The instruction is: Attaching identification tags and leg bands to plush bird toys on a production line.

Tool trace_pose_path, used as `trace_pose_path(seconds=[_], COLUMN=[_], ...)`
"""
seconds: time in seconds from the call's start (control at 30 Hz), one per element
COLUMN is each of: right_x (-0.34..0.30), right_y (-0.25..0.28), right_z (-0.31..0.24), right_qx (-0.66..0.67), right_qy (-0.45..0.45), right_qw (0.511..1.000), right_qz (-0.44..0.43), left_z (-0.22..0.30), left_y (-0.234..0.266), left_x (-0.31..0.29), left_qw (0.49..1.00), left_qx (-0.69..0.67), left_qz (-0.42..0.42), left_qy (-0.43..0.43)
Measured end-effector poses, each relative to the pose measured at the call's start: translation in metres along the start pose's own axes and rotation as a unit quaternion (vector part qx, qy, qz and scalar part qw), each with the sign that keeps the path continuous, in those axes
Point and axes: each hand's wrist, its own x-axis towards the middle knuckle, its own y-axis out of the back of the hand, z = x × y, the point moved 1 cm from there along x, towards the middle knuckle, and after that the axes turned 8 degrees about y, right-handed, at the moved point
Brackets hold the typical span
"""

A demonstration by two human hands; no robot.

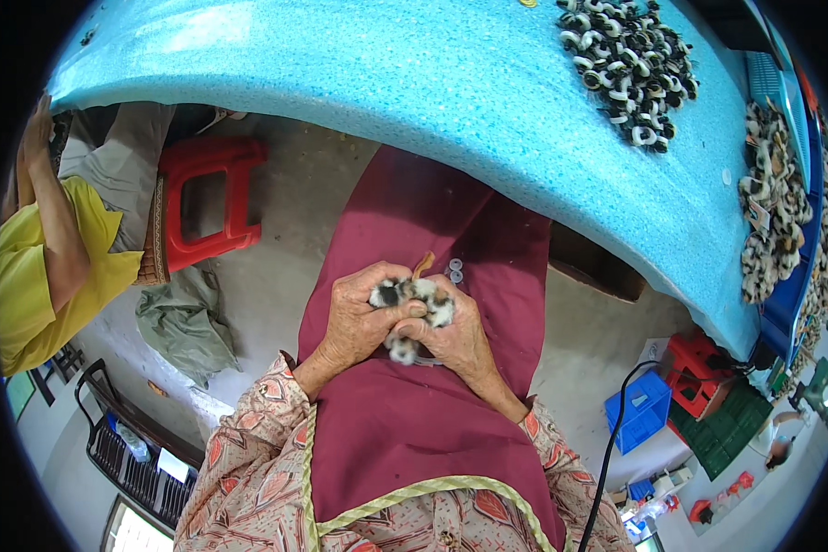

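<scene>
Both hands are together above my lap, closed round a small furry piece (423, 293) in white, black and tan. My left hand (363, 313) grips its left side, and my right hand (455, 336) grips its right side, with the thumbs meeting in the middle. A tan strip (424, 265) sticks up from the top of the piece, and a fluffy end hangs below the thumbs. Just beyond my right fingers, a few small clear discs (455, 270) lie on the maroon apron (414, 414). The fingertips are partly hidden behind the fur.
A blue-covered table (340, 64) spans the far side, bearing a pile of black-and-white curled pieces (627, 69). Mottled furry pieces (775, 202) are heaped at the right. A person in a yellow top (55, 267) sits at left beside a red stool (212, 198). A blue crate (638, 411) stands at lower right.
</scene>
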Motion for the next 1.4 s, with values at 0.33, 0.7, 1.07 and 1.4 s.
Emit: trace_pose_path(seconds=[0.33,0.7,1.07,1.4], right_x=[0.005,0.009,0.01,0.01], right_y=[-0.003,-0.004,-0.003,-0.003], right_z=[-0.001,-0.004,-0.007,-0.003], right_qx=[0.009,-0.002,-0.03,0.005], right_qy=[-0.048,-0.075,-0.096,-0.131], right_qw=[0.999,0.997,0.994,0.991], right_qz=[0.0,-0.009,-0.03,-0.012], left_z=[-0.01,-0.008,-0.008,-0.008], left_y=[0.0,0.002,0.005,0.004], left_x=[0.004,0.002,-0.001,0.004], left_qw=[0.993,0.993,0.994,0.986], left_qx=[0.049,0.061,0.061,0.108], left_qz=[0.054,0.064,0.063,0.072], left_qy=[-0.097,-0.076,-0.06,-0.102])
